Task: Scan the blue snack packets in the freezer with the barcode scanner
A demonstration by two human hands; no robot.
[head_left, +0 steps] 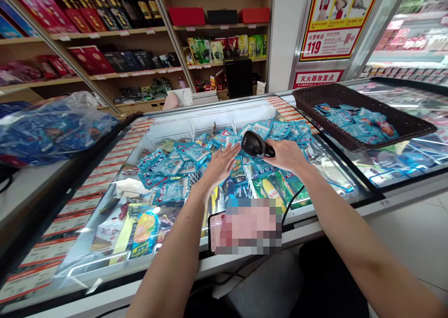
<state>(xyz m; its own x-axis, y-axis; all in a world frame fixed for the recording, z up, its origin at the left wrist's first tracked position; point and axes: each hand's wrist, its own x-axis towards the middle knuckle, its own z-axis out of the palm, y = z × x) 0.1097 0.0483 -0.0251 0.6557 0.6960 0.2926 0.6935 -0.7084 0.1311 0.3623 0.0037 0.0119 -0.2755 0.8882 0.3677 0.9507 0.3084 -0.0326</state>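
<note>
My right hand point(285, 154) is wrapped round the handle of a black barcode scanner point(254, 144), whose head points left, over blue snack packets point(191, 152). Just left of the scanner, my left hand point(222, 161) lies with its fingers stretched out, its fingertips at a blue packet point(233, 141) with a white label. Whether the fingertips press on that packet I cannot tell. The blue packets are spread in a heap across the glass top of a chest freezer point(129, 122). A cable point(292, 201) runs down beside my right forearm. Nearer me lies a phone point(215, 234), largely blurred out.
A brown basket point(350, 140) holding more blue packets stands on the freezer at right. At left sits a clear plastic bag point(52, 131) full of blue packets. Price tags point(80, 206) line the freezer's left side. Stocked shelves point(126, 70) rise behind; part of another person point(171, 101) shows beyond the freezer.
</note>
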